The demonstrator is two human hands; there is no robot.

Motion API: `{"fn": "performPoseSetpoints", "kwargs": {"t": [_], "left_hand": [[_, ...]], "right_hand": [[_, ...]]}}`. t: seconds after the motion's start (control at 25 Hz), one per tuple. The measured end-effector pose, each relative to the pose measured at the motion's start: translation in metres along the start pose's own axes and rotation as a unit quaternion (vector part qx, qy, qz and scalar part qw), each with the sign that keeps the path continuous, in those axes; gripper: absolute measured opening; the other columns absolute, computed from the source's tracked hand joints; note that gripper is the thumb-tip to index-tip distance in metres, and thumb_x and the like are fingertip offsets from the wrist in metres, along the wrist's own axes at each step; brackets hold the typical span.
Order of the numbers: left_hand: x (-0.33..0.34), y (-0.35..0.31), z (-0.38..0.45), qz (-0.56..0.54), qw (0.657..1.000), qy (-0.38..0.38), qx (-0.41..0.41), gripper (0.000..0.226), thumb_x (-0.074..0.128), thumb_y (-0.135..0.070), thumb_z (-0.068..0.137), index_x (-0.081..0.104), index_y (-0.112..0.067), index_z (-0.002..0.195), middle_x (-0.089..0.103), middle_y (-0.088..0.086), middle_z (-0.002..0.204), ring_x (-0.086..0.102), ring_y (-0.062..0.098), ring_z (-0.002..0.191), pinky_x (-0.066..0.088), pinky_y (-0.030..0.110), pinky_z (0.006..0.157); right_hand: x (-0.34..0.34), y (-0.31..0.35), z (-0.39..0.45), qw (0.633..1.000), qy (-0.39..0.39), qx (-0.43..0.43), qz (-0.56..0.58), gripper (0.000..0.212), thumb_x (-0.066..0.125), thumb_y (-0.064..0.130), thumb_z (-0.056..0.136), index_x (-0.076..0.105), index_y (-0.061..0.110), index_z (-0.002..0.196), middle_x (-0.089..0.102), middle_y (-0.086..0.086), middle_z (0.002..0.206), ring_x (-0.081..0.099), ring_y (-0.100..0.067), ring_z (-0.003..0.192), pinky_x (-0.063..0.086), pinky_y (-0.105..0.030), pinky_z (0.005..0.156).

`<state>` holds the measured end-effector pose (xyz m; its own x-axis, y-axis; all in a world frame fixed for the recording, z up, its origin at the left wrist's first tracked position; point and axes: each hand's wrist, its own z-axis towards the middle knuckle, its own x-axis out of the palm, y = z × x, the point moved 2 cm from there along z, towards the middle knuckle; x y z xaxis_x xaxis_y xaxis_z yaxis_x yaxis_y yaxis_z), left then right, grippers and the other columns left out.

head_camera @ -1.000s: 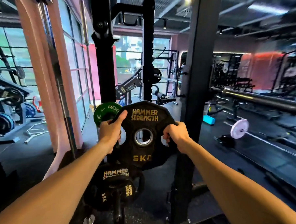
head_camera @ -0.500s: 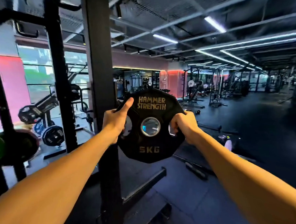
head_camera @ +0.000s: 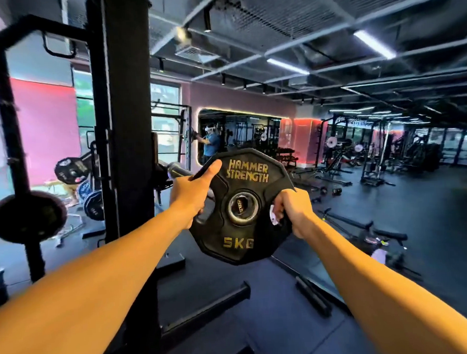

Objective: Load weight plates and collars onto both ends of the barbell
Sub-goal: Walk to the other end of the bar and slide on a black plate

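A black 5 kg weight plate [head_camera: 250,230] with gold lettering is held upright in front of me. My left hand [head_camera: 192,191] grips its left edge, thumb on the upper rim, and my right hand [head_camera: 292,210] grips its right edge. The steel sleeve of the barbell [head_camera: 176,170] sticks out from the rack just behind my left hand. Through the plate's centre hole I see the round end of the sleeve [head_camera: 240,207], lined up with the hole. No collar is in view.
The thick black rack upright [head_camera: 128,155] stands close on my left, its base feet [head_camera: 207,311] on the floor below. Stored plates [head_camera: 29,216] hang on pegs at far left. A bench [head_camera: 365,226] and other gym machines lie to the right.
I have turned right, away from the plate storage pegs, carrying the plate in both hands. The barbell sleeve has come into view and now sits behind the plate's hole.
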<state>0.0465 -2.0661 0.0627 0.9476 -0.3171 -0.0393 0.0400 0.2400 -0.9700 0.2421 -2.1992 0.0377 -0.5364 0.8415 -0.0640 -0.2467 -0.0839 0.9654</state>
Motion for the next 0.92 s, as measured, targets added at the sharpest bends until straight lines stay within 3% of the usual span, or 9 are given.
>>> {"fn": "performPoseSetpoints", "kwargs": {"t": [0.12, 0.28, 0.48, 0.64, 0.92], "left_hand": [[0.014, 0.014, 0.004, 0.004, 1.0, -0.027, -0.011, 0.072, 0.068, -0.093, 0.043, 0.055, -0.022, 0.051, 0.048, 0.0, 0.042, 0.043, 0.018, 0.034, 0.039, 0.028, 0.043], [0.02, 0.029, 0.016, -0.003, 0.998, -0.064, -0.004, 0.067, 0.07, -0.087, 0.051, 0.054, -0.023, 0.046, 0.05, 0.001, 0.045, 0.045, 0.018, 0.038, 0.039, 0.033, 0.049], [0.023, 0.028, 0.009, 0.015, 0.996, -0.085, 0.034, 0.069, 0.068, -0.088, 0.052, 0.055, -0.021, 0.041, 0.049, -0.003, 0.042, 0.047, 0.017, 0.04, 0.04, 0.032, 0.05], [0.023, 0.032, 0.001, 0.041, 0.991, -0.097, 0.083, 0.069, 0.065, -0.092, 0.052, 0.052, -0.024, 0.044, 0.049, -0.005, 0.044, 0.049, 0.014, 0.042, 0.042, 0.034, 0.051], [0.028, 0.03, -0.002, 0.047, 0.987, -0.121, 0.091, 0.07, 0.064, -0.094, 0.047, 0.05, -0.025, 0.044, 0.044, -0.009, 0.042, 0.047, 0.014, 0.045, 0.041, 0.036, 0.051]], "right_hand": [[0.004, -0.016, 0.025, 0.999, 0.011, 0.036, -0.009, 0.017, 0.05, 0.007, 0.031, 0.055, 0.002, 0.046, 0.048, -0.019, 0.049, 0.04, -0.024, 0.042, 0.032, -0.026, 0.044], [0.015, -0.03, 0.051, 0.998, 0.044, 0.024, 0.034, 0.012, 0.047, 0.003, 0.035, 0.053, 0.013, 0.036, 0.048, -0.013, 0.04, 0.039, -0.019, 0.034, 0.034, -0.025, 0.044], [0.018, -0.039, 0.064, 0.996, 0.07, 0.0, 0.058, 0.014, 0.049, 0.001, 0.034, 0.047, 0.007, 0.047, 0.045, -0.011, 0.041, 0.035, -0.018, 0.032, 0.032, -0.02, 0.04], [0.024, -0.044, 0.07, 0.99, 0.104, -0.036, 0.094, 0.014, 0.048, -0.001, 0.036, 0.047, 0.013, 0.034, 0.043, -0.007, 0.039, 0.035, -0.019, 0.035, 0.031, -0.018, 0.042], [0.02, -0.045, 0.074, 0.984, 0.14, -0.047, 0.096, 0.012, 0.049, 0.0, 0.039, 0.051, 0.011, 0.034, 0.046, -0.008, 0.041, 0.037, -0.019, 0.035, 0.036, -0.019, 0.043]]}}
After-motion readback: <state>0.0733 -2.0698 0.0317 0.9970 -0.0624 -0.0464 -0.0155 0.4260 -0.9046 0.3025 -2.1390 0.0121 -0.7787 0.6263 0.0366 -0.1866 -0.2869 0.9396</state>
